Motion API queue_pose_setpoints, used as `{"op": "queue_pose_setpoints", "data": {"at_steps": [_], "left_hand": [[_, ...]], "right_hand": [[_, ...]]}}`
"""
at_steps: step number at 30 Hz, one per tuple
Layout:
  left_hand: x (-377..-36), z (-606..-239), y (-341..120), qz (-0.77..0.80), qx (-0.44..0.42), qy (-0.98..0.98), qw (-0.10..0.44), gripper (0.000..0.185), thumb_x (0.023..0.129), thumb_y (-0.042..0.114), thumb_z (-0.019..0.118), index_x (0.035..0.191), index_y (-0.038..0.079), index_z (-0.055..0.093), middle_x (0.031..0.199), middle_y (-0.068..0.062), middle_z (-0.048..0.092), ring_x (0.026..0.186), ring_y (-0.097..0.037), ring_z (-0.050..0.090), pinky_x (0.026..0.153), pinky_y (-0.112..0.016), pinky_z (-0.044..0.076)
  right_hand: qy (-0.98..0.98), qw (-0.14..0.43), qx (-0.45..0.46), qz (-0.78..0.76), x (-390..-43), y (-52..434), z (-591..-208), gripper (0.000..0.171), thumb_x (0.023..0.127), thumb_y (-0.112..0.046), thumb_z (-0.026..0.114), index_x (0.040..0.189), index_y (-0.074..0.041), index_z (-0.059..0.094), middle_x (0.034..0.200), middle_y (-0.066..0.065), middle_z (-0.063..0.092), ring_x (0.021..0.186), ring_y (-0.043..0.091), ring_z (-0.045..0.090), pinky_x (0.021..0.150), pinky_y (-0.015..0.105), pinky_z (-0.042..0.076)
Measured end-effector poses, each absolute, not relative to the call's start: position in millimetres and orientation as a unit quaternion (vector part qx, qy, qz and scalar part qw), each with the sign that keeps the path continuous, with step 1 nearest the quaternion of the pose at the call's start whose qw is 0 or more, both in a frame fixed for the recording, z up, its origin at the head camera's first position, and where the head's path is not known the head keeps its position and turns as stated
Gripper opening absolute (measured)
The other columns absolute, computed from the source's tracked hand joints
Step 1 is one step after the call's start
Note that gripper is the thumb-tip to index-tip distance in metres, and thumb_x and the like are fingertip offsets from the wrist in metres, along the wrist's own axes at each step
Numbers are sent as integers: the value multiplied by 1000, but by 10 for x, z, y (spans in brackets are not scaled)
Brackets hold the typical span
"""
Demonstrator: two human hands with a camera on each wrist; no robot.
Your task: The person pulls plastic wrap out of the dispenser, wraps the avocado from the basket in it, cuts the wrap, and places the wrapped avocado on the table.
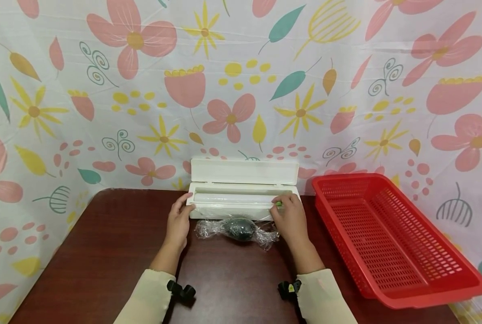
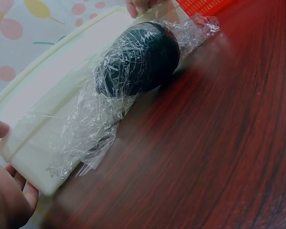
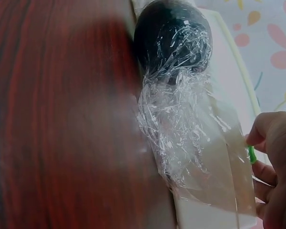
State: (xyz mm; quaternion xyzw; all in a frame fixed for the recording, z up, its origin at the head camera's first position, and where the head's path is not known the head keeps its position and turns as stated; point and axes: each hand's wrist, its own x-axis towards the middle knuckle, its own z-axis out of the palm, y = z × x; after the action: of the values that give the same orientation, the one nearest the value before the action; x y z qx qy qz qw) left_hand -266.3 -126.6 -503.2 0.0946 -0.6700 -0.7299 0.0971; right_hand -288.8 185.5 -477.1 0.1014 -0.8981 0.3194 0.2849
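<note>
Crinkled clear film wraps a dark oval avocado-like fruit (image 1: 241,229), which lies on the dark red-brown wooden table (image 1: 103,252) just in front of a long white plastic cling-film dispenser box (image 1: 241,198) with its lid raised. The fruit's long axis runs left to right, parallel to the box, and the twisted film tails trail off both ends; a sheet of film still seems to run from the wrap up onto the box front.

The left hand (image 1: 179,219) rests on the left end of the box, fingers curved round its corner, steadying it. The right hand (image 1: 288,215) sits at the right end, fingertips pinching a small green slider tab (image 3: 251,155) on the box's edge. The hands are well apart, with the fruit between them.

I judge the bundle light but firm inside, the film slippery and easily torn, so the rounded middle is the safest place to hold rather than the loose tails. A red perforated plastic basket (image 1: 390,234) stands to the right.
</note>
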Motion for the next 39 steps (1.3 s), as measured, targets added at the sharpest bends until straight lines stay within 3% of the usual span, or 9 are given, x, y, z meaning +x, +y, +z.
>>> {"op": "queue_pose_setpoints", "data": {"at_steps": [8,15,22,31,39], "left_hand": [[-2663,-5011,-1271,-734,88,-668,87,38,102,19,56,141,22,58,151,-9,36,124,-22,34,106,-36,28],[-2685,-5010,-1281,-732,99,-670,76,39,102,19,57,141,23,58,150,-7,36,117,-19,36,102,-34,29],[-2562,-4790,-1250,-729,98,-675,61,42,103,14,55,145,13,54,150,-13,35,116,-22,35,101,-35,29],[-2588,-4853,-1288,-733,101,-670,61,42,103,17,56,144,18,55,152,-9,33,117,-20,34,101,-35,29],[-2499,-4707,-1257,-731,98,-673,55,42,103,13,53,146,13,53,153,-13,32,121,-23,34,105,-37,28]], "right_hand": [[-903,261,72,335,-2895,1864,-4752,13,79,-8,70,93,-7,72,95,15,58,95,35,56,87,46,48],[-903,259,66,338,-2890,1876,-4743,15,79,-8,70,93,-6,72,94,16,57,93,37,55,85,48,46],[-905,256,60,334,-2886,1903,-4743,14,81,-9,69,94,-7,73,97,17,59,102,40,54,93,50,42],[-907,249,29,339,-2888,1977,-4750,14,80,-10,68,94,-7,71,100,17,57,99,38,52,87,48,45],[-905,253,26,340,-2878,1981,-4755,14,80,-10,69,93,-7,72,99,16,57,98,37,52,86,47,45]]}}
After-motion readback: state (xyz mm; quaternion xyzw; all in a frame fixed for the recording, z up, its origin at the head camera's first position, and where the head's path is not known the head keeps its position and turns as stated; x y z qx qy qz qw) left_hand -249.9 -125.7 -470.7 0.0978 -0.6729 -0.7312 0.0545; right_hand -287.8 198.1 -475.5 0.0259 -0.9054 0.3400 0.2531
